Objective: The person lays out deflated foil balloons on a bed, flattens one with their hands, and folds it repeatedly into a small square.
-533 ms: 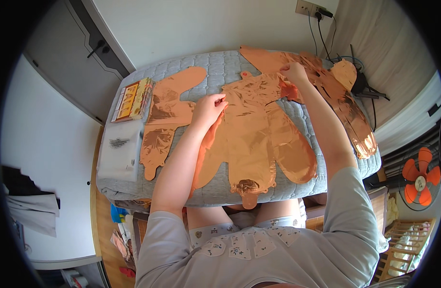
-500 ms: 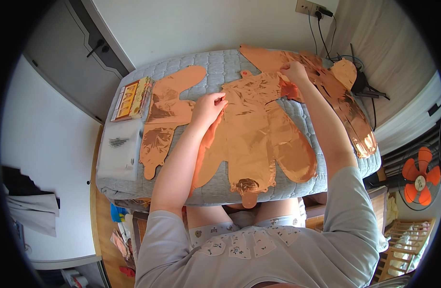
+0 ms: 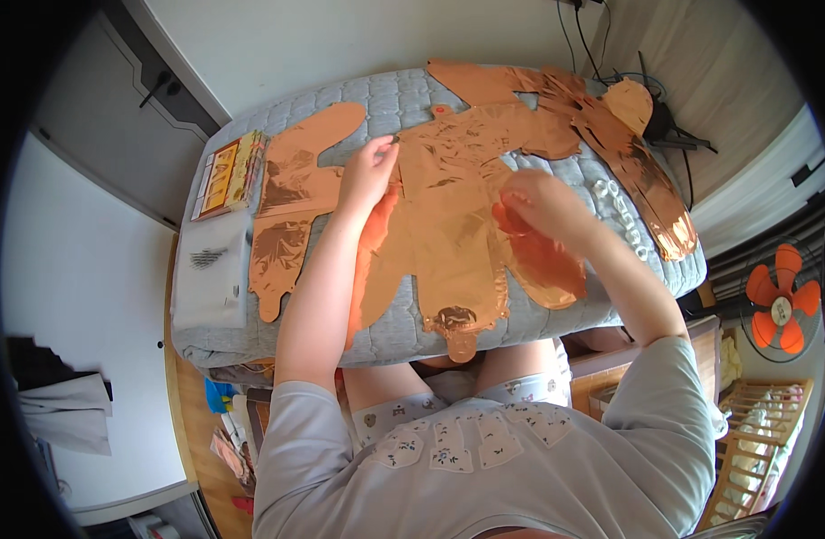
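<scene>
A flat, uninflated copper-coloured foil balloon (image 3: 457, 225) lies in front of me, with rounded lobes on both sides and a small tab at its near end. Beside its upper left edge is my left hand (image 3: 367, 175), closed with fingers and thumb together at the foil's margin. My right hand (image 3: 542, 205) is curled over the right lobe, gripping its edge, where an orange-red face of the foil shows. Its fingertips are partly hidden. Another flat copper foil balloon (image 3: 291, 198) lies to the left, and a longer crumpled one (image 3: 610, 157) stretches along the far right.
The grey quilted mattress (image 3: 385, 103) carries everything. On its left are a picture-printed packet (image 3: 228, 175) and a clear plastic bag (image 3: 210, 278). A white chain-like strip (image 3: 621, 216) lies right of my hand. Beyond stand a black router (image 3: 668, 126) and an orange-bladed fan (image 3: 782, 301).
My right hand has come down from the balloon's upper right corner to its right lobe, turning up the orange-red face. The white strip, previously hidden by my forearm, now shows. The view has shifted slightly.
</scene>
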A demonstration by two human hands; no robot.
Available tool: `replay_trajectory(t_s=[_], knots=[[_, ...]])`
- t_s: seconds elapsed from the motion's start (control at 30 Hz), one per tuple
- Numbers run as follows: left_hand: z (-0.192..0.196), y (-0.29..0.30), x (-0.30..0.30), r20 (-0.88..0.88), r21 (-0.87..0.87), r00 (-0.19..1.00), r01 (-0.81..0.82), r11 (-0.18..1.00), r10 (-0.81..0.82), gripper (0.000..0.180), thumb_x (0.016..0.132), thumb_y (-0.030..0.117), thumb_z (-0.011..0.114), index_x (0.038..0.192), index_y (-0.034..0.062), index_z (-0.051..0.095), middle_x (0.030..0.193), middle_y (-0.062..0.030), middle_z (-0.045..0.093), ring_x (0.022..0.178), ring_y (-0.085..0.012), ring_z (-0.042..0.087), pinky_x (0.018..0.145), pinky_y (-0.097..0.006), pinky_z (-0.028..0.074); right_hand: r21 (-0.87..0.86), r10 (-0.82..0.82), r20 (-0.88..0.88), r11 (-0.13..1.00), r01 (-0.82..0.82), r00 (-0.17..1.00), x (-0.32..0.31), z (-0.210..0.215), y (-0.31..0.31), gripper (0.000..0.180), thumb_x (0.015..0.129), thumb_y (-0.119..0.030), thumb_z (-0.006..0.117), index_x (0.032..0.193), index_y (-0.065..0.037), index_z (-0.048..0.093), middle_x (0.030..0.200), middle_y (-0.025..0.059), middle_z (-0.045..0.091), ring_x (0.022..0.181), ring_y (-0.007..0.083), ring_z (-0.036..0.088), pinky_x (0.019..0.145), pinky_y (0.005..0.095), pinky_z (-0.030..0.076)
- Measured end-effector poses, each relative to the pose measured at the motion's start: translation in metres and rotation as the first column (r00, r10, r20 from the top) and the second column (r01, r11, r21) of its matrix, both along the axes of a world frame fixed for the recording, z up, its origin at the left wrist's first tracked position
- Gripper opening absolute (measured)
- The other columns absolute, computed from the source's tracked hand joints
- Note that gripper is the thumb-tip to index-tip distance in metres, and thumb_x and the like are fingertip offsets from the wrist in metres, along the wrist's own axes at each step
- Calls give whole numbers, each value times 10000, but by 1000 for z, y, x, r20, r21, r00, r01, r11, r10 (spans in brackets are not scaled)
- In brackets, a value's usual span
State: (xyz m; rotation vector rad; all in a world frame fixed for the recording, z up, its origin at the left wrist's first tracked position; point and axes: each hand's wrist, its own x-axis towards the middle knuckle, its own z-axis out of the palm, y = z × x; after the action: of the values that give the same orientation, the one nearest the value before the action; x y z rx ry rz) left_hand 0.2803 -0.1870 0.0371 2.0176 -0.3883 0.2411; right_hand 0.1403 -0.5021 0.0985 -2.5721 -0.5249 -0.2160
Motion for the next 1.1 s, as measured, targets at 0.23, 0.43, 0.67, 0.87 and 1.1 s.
replay_trajectory(t_s=[0.23, 0.43, 0.67, 0.87, 1.1], knots=[[-4, 11, 16, -16, -324, 998, 54, 944, -62, 433, 1034, 316, 637, 1342, 11, 632, 1203, -107, 718, 977, -166, 702, 858, -296, 550, -25, 2, 142, 1000, 1, 990, -45, -33, 10, 277, 977, -183, 624, 1209, -48, 689, 1274, 136, 654, 1180, 352, 605, 1019, 425, 490], [49, 83, 18, 0, -975, 893, 101, 200, -451, 298, 1072, 351, 558, 1155, 96, 687, 775, 45, 492, 662, -85, 441, 601, -270, 366, -14, 10, 166, 1000, -8, 986, -44, -41, 12, 281, 976, -180, 632, 1214, -43, 691, 1270, 141, 656, 1185, 350, 605, 1024, 427, 488], [129, 110, -49, -149, -547, 734, 497, 674, -662, 371, 1054, 388, 571, 1256, 94, 675, 1008, 7, 643, 884, -123, 590, 783, -287, 455, -11, 1, 156, 1000, 1, 988, -49, -37, 4, 266, 973, -177, 637, 1190, -40, 705, 1270, 138, 660, 1183, 349, 607, 1023, 422, 493], [52, 64, -110, 7, 713, 910, 287, 640, -415, 758, 973, 533, 645, 1544, 71, 456, 1667, -175, 320, 1563, -324, 260, 1263, -513, 219, -48, 40, 145, 998, -33, 989, -46, -32, 4, 265, 974, -199, 637, 1171, -48, 728, 1261, 129, 672, 1183, 345, 611, 1026, 424, 494], [22, 69, -135, -84, 715, 920, 323, 620, -383, 919, 970, 620, 585, 1625, 56, 275, 1696, -172, 246, 1587, -318, 182, 1280, -524, 137, -148, 62, 67, 988, -52, 996, -47, -20, 8, 337, 995, -267, 621, 1256, -68, 698, 1332, 134, 646, 1244, 340, 589, 1054, 422, 476]])
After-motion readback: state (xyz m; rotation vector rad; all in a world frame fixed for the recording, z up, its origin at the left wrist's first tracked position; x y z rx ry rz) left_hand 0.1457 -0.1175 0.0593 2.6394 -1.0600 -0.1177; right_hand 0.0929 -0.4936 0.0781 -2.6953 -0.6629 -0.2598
